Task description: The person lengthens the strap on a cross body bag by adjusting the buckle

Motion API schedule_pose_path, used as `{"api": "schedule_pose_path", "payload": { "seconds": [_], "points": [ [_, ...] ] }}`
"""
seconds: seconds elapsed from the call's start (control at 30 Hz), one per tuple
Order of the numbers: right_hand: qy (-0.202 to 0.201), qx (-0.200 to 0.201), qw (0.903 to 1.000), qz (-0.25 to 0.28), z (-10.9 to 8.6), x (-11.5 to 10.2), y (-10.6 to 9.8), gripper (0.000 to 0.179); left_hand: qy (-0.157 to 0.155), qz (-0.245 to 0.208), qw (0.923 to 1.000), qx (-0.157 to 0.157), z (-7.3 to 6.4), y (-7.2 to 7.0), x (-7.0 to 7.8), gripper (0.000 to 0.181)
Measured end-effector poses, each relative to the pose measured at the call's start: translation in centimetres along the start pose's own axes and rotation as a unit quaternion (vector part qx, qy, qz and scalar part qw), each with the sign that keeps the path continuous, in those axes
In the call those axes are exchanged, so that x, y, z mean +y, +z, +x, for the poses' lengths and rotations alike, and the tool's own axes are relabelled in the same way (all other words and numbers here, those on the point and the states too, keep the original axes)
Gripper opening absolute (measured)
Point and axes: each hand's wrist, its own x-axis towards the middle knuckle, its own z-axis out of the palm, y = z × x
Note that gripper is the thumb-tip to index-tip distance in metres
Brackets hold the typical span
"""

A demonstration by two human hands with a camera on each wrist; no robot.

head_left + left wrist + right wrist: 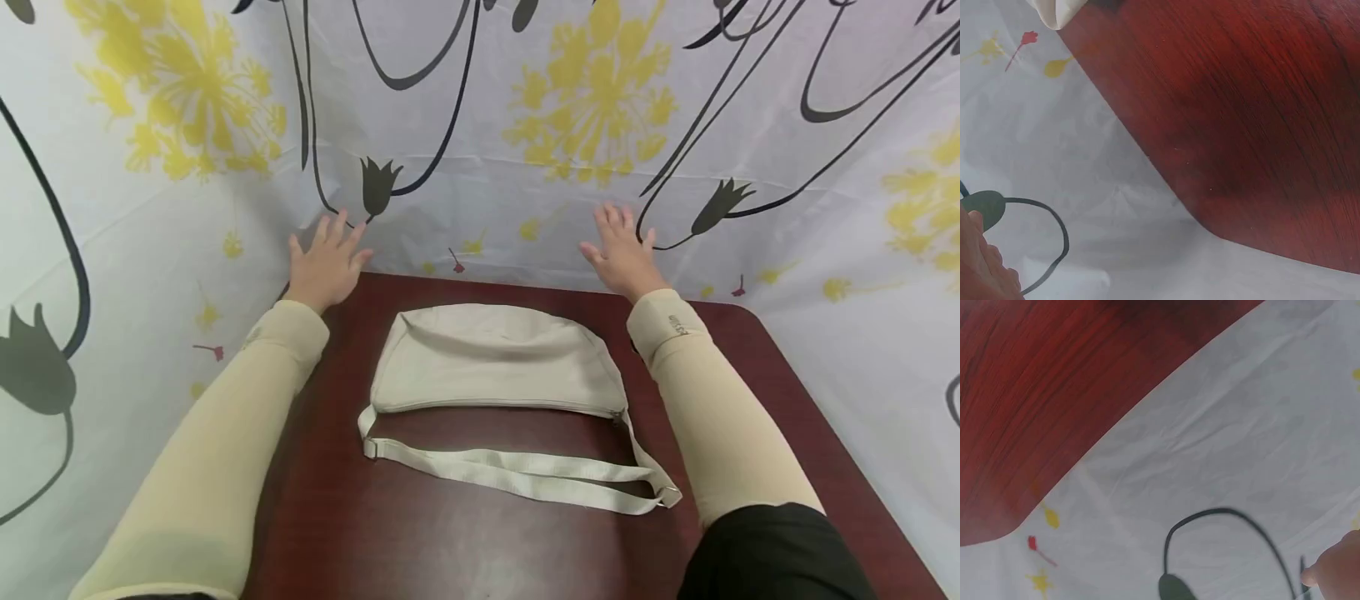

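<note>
A cream shoulder bag (498, 358) lies flat on the dark red wooden table, its zipper edge toward me. Its webbing strap (517, 482) loops out on the near side, with a slider buckle at each end. My left hand (326, 265), fingers spread, is held up past the bag's far left corner. Beyond the far right corner my right hand (624, 254) is raised too, its fingers apart. Both hands hold nothing. Only part of the left hand (985, 269) shows in the left wrist view, and a bit of the right hand (1338, 569) in the right wrist view.
The red table (450, 550) has rounded far corners. A white curtain (480, 208) printed with yellow flowers and grey stems hangs close behind the table and along both sides. Cream sleeves (225, 442) cover both forearms.
</note>
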Motion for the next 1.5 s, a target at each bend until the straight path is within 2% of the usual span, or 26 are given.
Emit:
{"api": "schedule_pose_path", "payload": {
  "seconds": [0.13, 0.2, 0.3, 0.4, 0.53, 0.67, 0.77, 0.87, 0.97, 1.0, 1.07, 1.17, 1.27, 1.33, 1.43, 1.5],
  "points": [
    [-0.028, 0.011, 0.9995, 0.012, 0.0, -1.9, 1.0, 0.07, 0.017, -0.015, 0.9996, 0.014, -1.3, -0.2, 0.0, 0.066],
    [-0.044, 0.008, 0.9989, 0.017, -0.4, -3.2, 1.7, 0.07, 0.032, -0.025, 0.9991, 0.011, -2.2, -0.4, 0.3, 0.064],
    [-0.069, 0.004, 0.9969, 0.037, -1.5, -5.5, 3.1, 0.068, 0.074, -0.041, 0.9964, -0.004, -3.7, -0.2, 1.0, 0.061],
    [-0.085, -0.009, 0.9944, 0.062, -3.6, -8.4, 4.5, 0.056, 0.127, -0.069, 0.989, -0.032, -5.2, 0.1, 2.0, 0.053],
    [-0.131, -0.042, 0.9864, 0.089, -7.0, -12.8, 6.3, 0.032, 0.192, -0.103, 0.9742, -0.058, -7.3, 0.4, 3.5, 0.035],
    [-0.205, -0.101, 0.9691, 0.093, -10.2, -16.7, 8.4, 0.023, 0.238, -0.128, 0.9593, -0.081, -9.4, 0.7, 4.9, 0.025],
    [-0.241, -0.156, 0.9521, 0.104, -12.4, -18.9, 9.6, 0.025, 0.263, -0.153, 0.9424, -0.14, -11.0, 1.1, 5.9, 0.023],
    [-0.273, -0.212, 0.9321, 0.108, -14.0, -20.3, 10.4, 0.032, 0.29, -0.175, 0.9164, -0.214, -12.3, 1.5, 6.8, 0.025],
    [-0.299, -0.258, 0.9147, 0.085, -15.3, -21.0, 10.9, 0.044, 0.303, -0.193, 0.8923, -0.273, -13.3, 2.0, 7.4, 0.028],
    [-0.307, -0.269, 0.9099, 0.074, -15.7, -21.2, 11.1, 0.047, 0.304, -0.194, 0.8878, -0.286, -13.6, 2.1, 7.6, 0.028],
    [-0.311, -0.283, 0.9059, 0.054, -16.4, -21.3, 11.4, 0.048, 0.298, -0.183, 0.8865, -0.303, -14.0, 2.3, 7.8, 0.03],
    [-0.311, -0.282, 0.9072, 0.033, -17.1, -21.5, 11.9, 0.03, 0.278, -0.161, 0.8904, -0.322, -14.6, 2.4, 8.0, 0.032],
    [-0.303, -0.271, 0.9127, 0.041, -17.3, -21.3, 12.3, 0.011, 0.252, -0.147, 0.8971, -0.331, -15.0, 2.2, 8.3, 0.033],
    [-0.296, -0.269, 0.9146, 0.063, -17.3, -21.1, 12.3, 0.008, 0.235, -0.161, 0.8973, -0.337, -15.3, 2.4, 8.4, 0.025],
    [-0.288, -0.265, 0.9139, 0.107, -17.0, -20.4, 12.0, 0.01, 0.226, -0.191, 0.8904, -0.346, -15.4, 2.9, 8.3, 0.011],
    [-0.281, -0.261, 0.9132, 0.136, -16.8, -19.7, 11.7, 0.012, 0.23, -0.215, 0.8824, -0.35, -15.4, 3.2, 8.0, 0.01]
  ]
}}
